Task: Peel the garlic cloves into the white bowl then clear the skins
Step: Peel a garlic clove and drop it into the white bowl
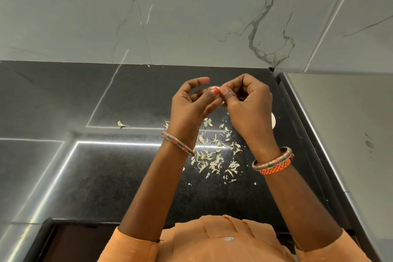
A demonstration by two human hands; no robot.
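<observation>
Both hands meet above the black tabletop [131,176], just beyond the pile of garlic skins [214,155]. The left hand [191,104] pinches a garlic clove [213,87] between thumb and curled forefinger, its other fingers loosely bent. The right hand [248,104] has its grip closed on the same clove from the other side, thumb and fingertips pressed to it; most of the clove is hidden by the fingers. The skins lie scattered on the tabletop below and between the wrists, with 1 stray piece [122,124] well to the left of the pile. Only a sliver of the white bowl [274,121] shows, right of the pile, behind the right hand. Each wrist wears bangles [274,161].
</observation>
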